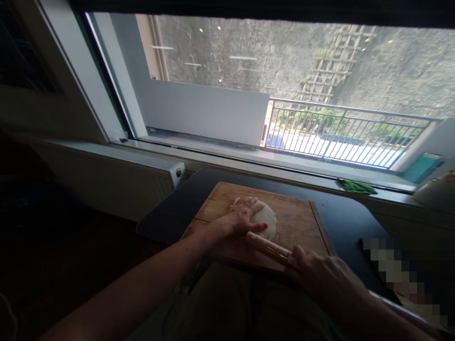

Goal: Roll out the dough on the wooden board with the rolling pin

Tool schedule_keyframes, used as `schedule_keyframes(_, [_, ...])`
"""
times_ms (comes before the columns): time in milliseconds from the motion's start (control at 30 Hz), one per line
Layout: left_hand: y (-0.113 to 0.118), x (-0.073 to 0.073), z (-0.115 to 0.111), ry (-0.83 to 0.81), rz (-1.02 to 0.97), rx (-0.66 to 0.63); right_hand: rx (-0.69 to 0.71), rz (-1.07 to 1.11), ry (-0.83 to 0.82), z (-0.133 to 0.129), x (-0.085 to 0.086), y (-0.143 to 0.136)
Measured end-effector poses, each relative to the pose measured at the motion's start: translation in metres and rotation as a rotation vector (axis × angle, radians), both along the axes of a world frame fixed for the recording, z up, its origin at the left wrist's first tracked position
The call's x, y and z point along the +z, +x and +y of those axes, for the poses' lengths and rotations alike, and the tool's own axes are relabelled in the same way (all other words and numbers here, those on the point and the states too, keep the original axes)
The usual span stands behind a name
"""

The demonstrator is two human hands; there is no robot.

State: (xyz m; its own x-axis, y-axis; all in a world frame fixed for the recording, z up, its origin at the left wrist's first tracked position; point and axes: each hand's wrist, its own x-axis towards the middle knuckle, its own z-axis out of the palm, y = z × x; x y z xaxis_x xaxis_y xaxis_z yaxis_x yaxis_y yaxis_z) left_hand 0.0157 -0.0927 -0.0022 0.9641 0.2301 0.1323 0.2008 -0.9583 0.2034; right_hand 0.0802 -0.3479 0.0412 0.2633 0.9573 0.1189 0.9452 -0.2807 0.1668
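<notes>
A round, flattened piece of dough (269, 220) lies on a wooden board (293, 212). Spread across its left side is my left hand (245, 215), fingers apart, palm down, hiding part of the dough. My right hand (313, 267) grips a wooden rolling pin (268, 247) near the board's front right. The pin's free end points up and left, close to the dough's near edge. Whether that end touches the board I cannot tell.
The board rests on a dark table (167, 215) with rounded corners. Behind it runs a windowsill with a green cloth (356, 186). A radiator (142, 175) stands at the left. Something blurred out lies on the right, beside a pale rounded object (435, 193).
</notes>
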Motion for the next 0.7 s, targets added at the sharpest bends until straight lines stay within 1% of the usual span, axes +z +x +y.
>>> schedule_keyframes(67, [0.0,-0.001,0.0,-0.006,0.006,0.002,-0.004,0.036,-0.024,-0.003,0.001,0.001])
schedule_keyframes(167, [-0.001,-0.001,0.0,-0.004,-0.02,-0.011,0.045,0.076,-0.064,-0.017,-0.003,0.01])
schedule_keyframes(300, [-0.001,0.001,-0.001,0.002,-0.025,-0.007,-0.009,0.024,-0.027,-0.028,-0.005,0.023])
schedule_keyframes(367, [-0.001,0.002,-0.002,0.0,-0.016,0.009,-0.014,0.007,-0.018,-0.028,-0.004,0.023])
schedule_keyframes(500, [-0.001,0.002,-0.003,-0.004,-0.009,0.001,0.081,0.055,-0.057,-0.025,-0.002,0.012])
schedule_keyframes(533, [-0.001,0.002,-0.002,-0.002,-0.011,-0.004,0.084,0.073,-0.068,-0.024,-0.002,0.01])
schedule_keyframes(667, [-0.001,0.0,-0.001,-0.007,-0.013,-0.005,-0.031,0.054,-0.058,-0.015,-0.007,0.01])
schedule_keyframes(700, [-0.001,-0.001,0.0,-0.01,-0.012,-0.006,-0.041,0.039,-0.061,-0.013,-0.008,0.01])
